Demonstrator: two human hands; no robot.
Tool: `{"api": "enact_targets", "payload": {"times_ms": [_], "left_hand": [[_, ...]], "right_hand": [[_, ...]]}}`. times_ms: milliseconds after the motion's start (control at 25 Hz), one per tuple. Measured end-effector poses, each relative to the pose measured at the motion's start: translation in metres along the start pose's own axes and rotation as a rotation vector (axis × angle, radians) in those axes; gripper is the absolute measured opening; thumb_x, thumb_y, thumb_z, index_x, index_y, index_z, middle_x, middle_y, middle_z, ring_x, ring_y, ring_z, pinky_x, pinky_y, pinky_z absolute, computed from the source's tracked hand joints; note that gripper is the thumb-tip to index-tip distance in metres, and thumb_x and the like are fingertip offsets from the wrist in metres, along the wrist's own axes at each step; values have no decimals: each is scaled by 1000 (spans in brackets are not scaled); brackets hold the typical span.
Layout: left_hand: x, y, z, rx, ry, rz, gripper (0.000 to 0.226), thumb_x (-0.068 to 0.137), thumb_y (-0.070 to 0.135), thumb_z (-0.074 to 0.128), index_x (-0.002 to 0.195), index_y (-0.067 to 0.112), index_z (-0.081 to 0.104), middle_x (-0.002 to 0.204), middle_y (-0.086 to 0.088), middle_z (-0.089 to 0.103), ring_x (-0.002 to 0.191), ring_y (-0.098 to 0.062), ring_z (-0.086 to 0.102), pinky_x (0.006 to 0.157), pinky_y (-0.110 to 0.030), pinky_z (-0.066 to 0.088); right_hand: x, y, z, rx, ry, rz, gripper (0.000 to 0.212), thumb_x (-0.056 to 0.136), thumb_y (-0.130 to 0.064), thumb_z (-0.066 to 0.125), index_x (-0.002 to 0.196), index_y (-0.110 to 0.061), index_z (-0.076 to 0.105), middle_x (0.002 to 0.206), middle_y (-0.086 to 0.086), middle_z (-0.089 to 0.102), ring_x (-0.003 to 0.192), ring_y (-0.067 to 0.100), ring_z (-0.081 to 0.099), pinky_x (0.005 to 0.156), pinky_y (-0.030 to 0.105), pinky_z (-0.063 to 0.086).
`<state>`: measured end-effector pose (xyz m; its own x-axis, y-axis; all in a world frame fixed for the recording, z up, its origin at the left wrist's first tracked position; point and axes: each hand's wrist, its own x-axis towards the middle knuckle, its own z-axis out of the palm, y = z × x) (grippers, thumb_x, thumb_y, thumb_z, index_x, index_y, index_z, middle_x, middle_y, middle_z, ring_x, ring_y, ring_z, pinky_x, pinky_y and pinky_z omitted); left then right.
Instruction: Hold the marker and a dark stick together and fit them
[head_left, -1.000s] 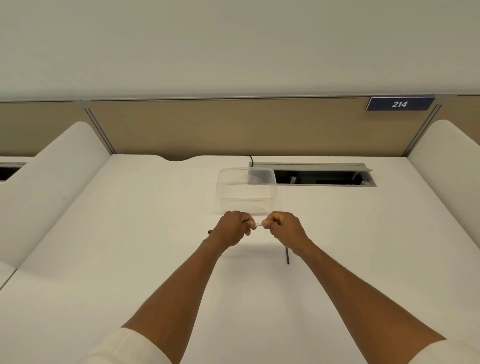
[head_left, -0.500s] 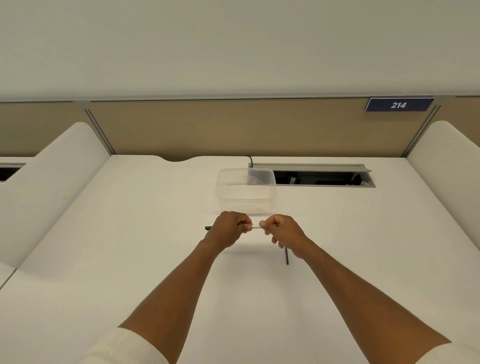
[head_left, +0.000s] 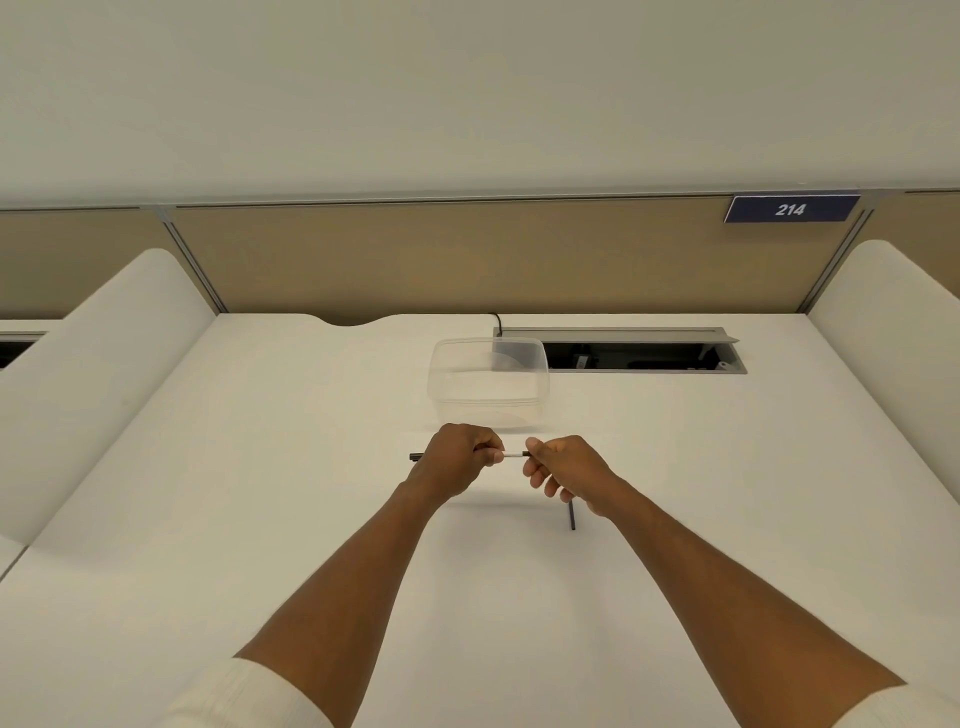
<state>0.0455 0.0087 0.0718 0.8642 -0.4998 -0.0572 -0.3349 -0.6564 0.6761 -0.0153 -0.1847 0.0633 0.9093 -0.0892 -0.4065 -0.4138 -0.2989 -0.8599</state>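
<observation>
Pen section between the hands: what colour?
White, with dark ends, on the pen; head view.

One sign (head_left: 790, 209) on the partition (head_left: 467, 254) — dark blue; it reads "214".

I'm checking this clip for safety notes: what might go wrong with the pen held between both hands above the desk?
1. The left hand grips the pen while the right hand pinches its tip end; a sudden parting could jerk a hand into the clear container just behind.
2. A dropped piece might roll on the desk toward the open cable slot.
3. The black stick under the right wrist could get knocked away.
</observation>
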Motion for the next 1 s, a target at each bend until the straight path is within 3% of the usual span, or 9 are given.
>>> {"api": "enact_targets", "payload": {"times_ms": [80, 240, 440, 640, 840, 920, 1000], "left_hand": [[0, 0, 0, 8, -7, 5, 10, 86, 19, 65, 79, 22, 72, 73, 7, 68, 69, -11, 56, 66, -30, 45], [-1, 0, 1, 8, 6, 0, 10, 86, 20, 65, 80, 22, 72, 73, 5, 68, 68, -11, 56, 65, -29, 45], [-3, 0, 1, 0, 9, -7, 9, 86, 20, 66, 80, 23, 72, 75, 6, 69, 68, -9, 56, 63, -24, 43], [-4, -1, 1, 4, 5, -16, 9, 85, 21, 66, 79, 24, 71, 75, 4, 70, 71, -13, 58, 65, -29, 44], [-5, 1, 2, 1, 9, -15, 9, 85, 20, 66, 79, 24, 72, 76, 5, 70, 73, -14, 60, 68, -32, 48], [-6, 1, 3, -4, 3, -15, 9, 85, 20, 66, 80, 23, 72, 76, 5, 70, 74, -14, 60, 68, -31, 47], [-7, 1, 4, -12, 2, -21, 8, 85, 20, 66, 80, 23, 72, 76, 5, 69, 72, -12, 58, 67, -29, 45]], "right_hand": [[0, 0, 0, -14, -13, 14, 39, 91, -42, 55, 69, -16, 73, 65, 0, 71, 51, 13, 57, 47, 23, 39], [0, 3, 0, 32, 23, -54, 11, 85, -26, 66, 81, -18, 72, 71, -5, 72, 58, 12, 60, 47, 23, 42], [-1, 2, -1, 32, 43, -11, 37, 90, -46, 59, 73, -17, 74, 66, -3, 71, 55, 11, 57, 48, 23, 39], [0, 4, 0, 75, 29, -48, 8, 85, -23, 68, 81, -17, 72, 72, -3, 69, 63, 13, 60, 52, 25, 43], [-3, 4, 1, 42, 26, -14, 34, 90, -44, 60, 76, -16, 73, 68, -4, 70, 57, 12, 58, 50, 23, 41], [-4, 7, 2, 38, 20, -25, 30, 90, -39, 61, 73, -17, 72, 66, -4, 69, 58, 12, 58, 51, 25, 41], [-4, 10, 3, 73, 34, -58, 13, 85, -28, 67, 78, -18, 71, 71, -4, 69, 62, 12, 60, 53, 27, 43]]}}
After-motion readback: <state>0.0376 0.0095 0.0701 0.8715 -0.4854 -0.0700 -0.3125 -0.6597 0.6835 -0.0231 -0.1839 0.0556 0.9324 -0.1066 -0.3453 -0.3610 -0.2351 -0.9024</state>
